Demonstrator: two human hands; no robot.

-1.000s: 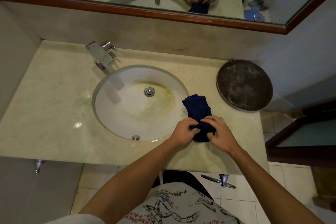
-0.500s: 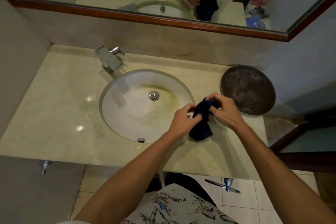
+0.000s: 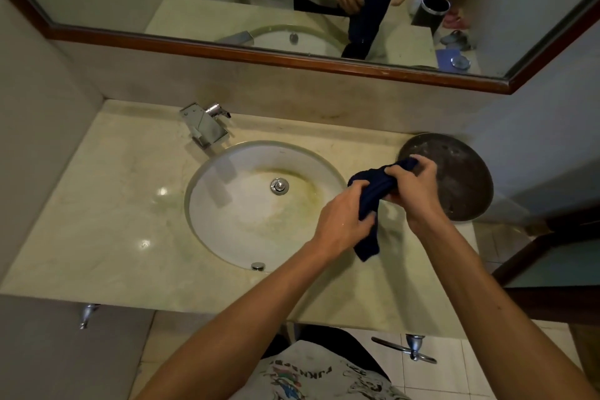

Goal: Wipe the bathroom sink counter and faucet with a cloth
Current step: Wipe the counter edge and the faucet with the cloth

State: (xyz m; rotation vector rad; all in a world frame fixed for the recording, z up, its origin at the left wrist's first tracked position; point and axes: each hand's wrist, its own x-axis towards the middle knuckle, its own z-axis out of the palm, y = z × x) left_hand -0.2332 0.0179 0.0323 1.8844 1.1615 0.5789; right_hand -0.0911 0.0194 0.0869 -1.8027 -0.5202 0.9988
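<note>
The beige stone tabletop (image 3: 97,221) is seen from above, with the oval sink (image 3: 259,204) sunk into it and yellowish staining spread around the drain. A dark round tray (image 3: 461,185) is set at the right end, its near-left edge hidden behind the hands. The chrome faucet (image 3: 204,125) stands at the back left of the basin. A second ago the dark blue cloth (image 3: 368,204) lay flat on the tabletop beside the sink; it has since been lifted clear and is now held bunched in the air, one end hanging down. It is gripped by the left hand (image 3: 344,221) near its middle and by the right hand (image 3: 414,191) at its upper end, fingers curled round it. From this it is judged that the cloth is being readied and that no wiping has begun. Whether the cloth is wet cannot be told. The mirror above is cut off at the top.
</note>
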